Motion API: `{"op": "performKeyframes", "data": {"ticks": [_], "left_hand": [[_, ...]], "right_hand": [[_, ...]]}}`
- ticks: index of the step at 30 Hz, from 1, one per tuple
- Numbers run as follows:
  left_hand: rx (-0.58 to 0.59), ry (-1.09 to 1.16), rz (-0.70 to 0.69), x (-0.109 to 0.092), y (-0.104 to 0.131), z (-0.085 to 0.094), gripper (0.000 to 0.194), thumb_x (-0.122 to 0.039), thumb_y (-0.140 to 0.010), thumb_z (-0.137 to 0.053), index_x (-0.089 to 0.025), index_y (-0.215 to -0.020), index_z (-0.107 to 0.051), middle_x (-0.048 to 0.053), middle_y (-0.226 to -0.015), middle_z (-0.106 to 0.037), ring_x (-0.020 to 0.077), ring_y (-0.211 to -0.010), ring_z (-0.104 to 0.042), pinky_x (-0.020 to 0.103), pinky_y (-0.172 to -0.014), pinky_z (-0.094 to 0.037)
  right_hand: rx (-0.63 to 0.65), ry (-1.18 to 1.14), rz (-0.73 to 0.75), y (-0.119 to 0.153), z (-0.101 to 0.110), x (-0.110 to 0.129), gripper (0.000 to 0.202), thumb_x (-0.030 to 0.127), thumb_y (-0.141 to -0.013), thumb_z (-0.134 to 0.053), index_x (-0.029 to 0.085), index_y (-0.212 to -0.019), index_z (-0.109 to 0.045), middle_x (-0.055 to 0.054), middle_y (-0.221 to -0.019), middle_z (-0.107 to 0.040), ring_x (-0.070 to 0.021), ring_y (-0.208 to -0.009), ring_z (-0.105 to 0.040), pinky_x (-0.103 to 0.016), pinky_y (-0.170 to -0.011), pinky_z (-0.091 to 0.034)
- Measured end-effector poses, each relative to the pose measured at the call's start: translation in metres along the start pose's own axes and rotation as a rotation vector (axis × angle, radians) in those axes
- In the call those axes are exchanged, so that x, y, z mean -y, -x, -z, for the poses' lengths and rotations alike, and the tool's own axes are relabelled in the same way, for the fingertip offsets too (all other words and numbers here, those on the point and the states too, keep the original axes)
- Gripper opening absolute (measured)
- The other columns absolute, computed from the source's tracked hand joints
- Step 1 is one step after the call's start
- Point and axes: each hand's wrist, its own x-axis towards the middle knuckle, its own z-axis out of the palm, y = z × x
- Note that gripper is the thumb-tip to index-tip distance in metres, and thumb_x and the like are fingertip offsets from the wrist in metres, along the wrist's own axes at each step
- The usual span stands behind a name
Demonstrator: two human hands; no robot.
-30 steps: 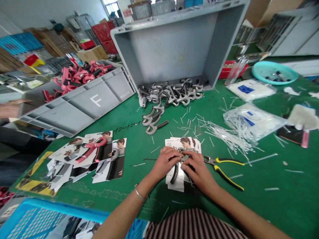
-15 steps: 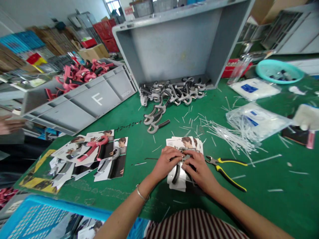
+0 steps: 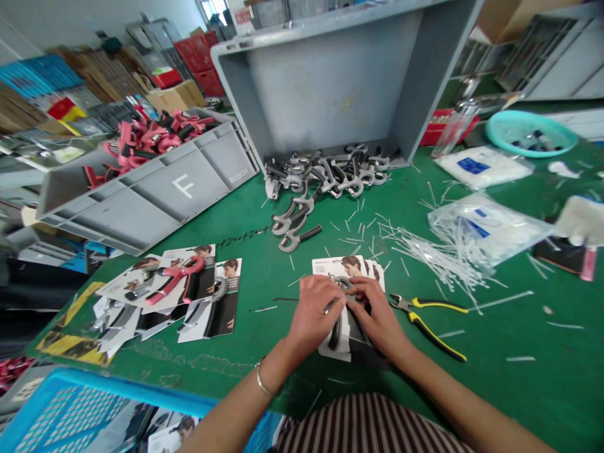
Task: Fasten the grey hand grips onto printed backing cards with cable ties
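Note:
A grey-and-black hand grip strengthener [image 3: 336, 332] lies on a printed backing card [image 3: 325, 267], on top of a small stack of such cards. My left hand [image 3: 315, 311] is closed over its left side, thumb pressed inward. From the right, my right hand [image 3: 375, 311] pinches the top of the same strengthener, its fingertips close to the left thumb. The hands hide much of the strengthener's middle. Just right of my right hand lie yellow-and-black pliers [image 3: 427, 318], jaws pointing left.
Loose white cable ties [image 3: 436, 255] spread to the right, beside plastic bags [image 3: 491, 229]. Grey strengtheners [image 3: 330, 173] spill from a tipped grey crate [image 3: 335, 88]. Carded strengtheners [image 3: 174, 283] pile at left, near a crate [image 3: 155, 195] of red ones. A blue basket [image 3: 70, 409] stands below.
My left hand has turned over, its thumb now further down across the strengthener. My right fingers have drawn in around its top. The other person's hand at far left has gone from view.

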Motion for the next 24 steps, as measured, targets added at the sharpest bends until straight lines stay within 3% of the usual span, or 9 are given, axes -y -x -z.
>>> {"op": "performKeyframes", "data": {"ticks": [3,6,8,11,13,15,17,20,24], "left_hand": [[-0.01,-0.091,-0.082,-0.008,0.023,-0.014,0.015,-0.018,-0.092,-0.051,-0.019,-0.088,-0.065,0.005,-0.095,-0.07,0.022,-0.1,-0.056,0.042,-0.095,-0.034],[0.121,-0.174,-0.221,-0.009,0.045,-0.025,0.017,-0.013,-0.092,-0.048,-0.017,-0.089,-0.064,0.006,-0.092,-0.069,0.0217,-0.098,-0.056,0.042,-0.096,-0.035],[0.188,-0.195,-0.232,-0.01,0.053,-0.025,0.017,-0.013,-0.092,-0.047,-0.018,-0.09,-0.063,0.005,-0.09,-0.068,0.0207,-0.096,-0.056,0.04,-0.096,-0.036],[0.121,-0.226,-0.053,-0.013,0.059,-0.014,0.014,-0.027,-0.092,-0.056,-0.019,-0.102,-0.062,0.007,-0.107,-0.066,0.0237,-0.107,-0.054,0.043,-0.099,-0.037],[0.017,-0.292,0.106,-0.014,0.064,-0.007,0.042,-0.045,-0.083,-0.067,-0.016,-0.111,-0.058,0.013,-0.117,-0.061,0.03,-0.112,-0.052,0.048,-0.098,-0.039],[-0.007,-0.347,0.216,-0.012,0.072,-0.003,0.058,-0.053,-0.074,-0.073,-0.013,-0.114,-0.055,0.016,-0.113,-0.06,0.033,-0.106,-0.054,0.051,-0.092,-0.044],[0.055,-0.339,0.251,-0.007,0.079,-0.003,0.043,-0.044,-0.08,-0.069,-0.014,-0.108,-0.056,0.013,-0.101,-0.062,0.0297,-0.097,-0.058,0.047,-0.086,-0.048],[0.124,-0.303,0.22,-0.002,0.084,-0.003,0.013,-0.027,-0.09,-0.056,-0.016,-0.096,-0.059,0.009,-0.09,-0.062,0.025,-0.09,-0.059,0.042,-0.083,-0.05],[0.203,-0.249,0.19,0.003,0.08,0.012,0.018,-0.029,-0.094,-0.051,-0.016,-0.099,-0.064,0.008,-0.092,-0.065,0.024,-0.091,-0.06,0.042,-0.087,-0.05]], "right_hand": [[-0.05,-0.013,-0.023,-0.001,-0.004,0.001,0.012,0.018,-0.089,-0.057,0.023,-0.1,-0.057,-0.01,-0.122,-0.054,-0.0241,-0.109,-0.053,-0.04,-0.088,-0.045],[-0.042,0.01,0.007,-0.004,-0.009,0.002,0.009,0.017,-0.088,-0.057,0.022,-0.095,-0.057,-0.009,-0.118,-0.056,-0.0255,-0.114,-0.051,-0.045,-0.095,-0.041],[-0.025,0.028,0.014,-0.006,-0.008,0.003,0.007,0.017,-0.088,-0.057,0.022,-0.092,-0.056,-0.009,-0.118,-0.056,-0.0258,-0.114,-0.05,-0.046,-0.097,-0.04],[0.005,0.07,0.032,-0.003,0.001,0.006,0.003,0.019,-0.091,-0.056,0.022,-0.091,-0.057,-0.009,-0.119,-0.056,-0.0258,-0.114,-0.05,-0.045,-0.096,-0.04],[0.093,0.136,0.068,0.006,0.011,0.013,0.005,0.021,-0.094,-0.053,0.022,-0.092,-0.058,-0.007,-0.11,-0.06,-0.025,-0.107,-0.052,-0.044,-0.094,-0.041],[0.243,0.235,0.117,0.017,0.02,0.022,0.008,0.023,-0.096,-0.052,0.022,-0.093,-0.059,-0.006,-0.097,-0.063,-0.0241,-0.096,-0.053,-0.042,-0.088,-0.042],[0.377,0.345,0.169,0.029,0.022,0.033,0.009,0.023,-0.095,-0.053,0.022,-0.094,-0.061,-0.005,-0.089,-0.064,-0.0243,-0.089,-0.052,-0.04,-0.082,-0.042],[0.45,0.502,0.228,0.036,0.014,0.045,0.006,0.019,-0.091,-0.059,0.02,-0.094,-0.064,-0.007,-0.09,-0.065,-0.0264,-0.088,-0.052,-0.041,-0.079,-0.042],[0.444,0.539,0.248,0.028,0.005,0.047,0.01,0.014,-0.091,-0.055,0.017,-0.086,-0.063,-0.008,-0.087,-0.066,-0.0252,-0.084,-0.054,-0.042,-0.08,-0.042]]}}
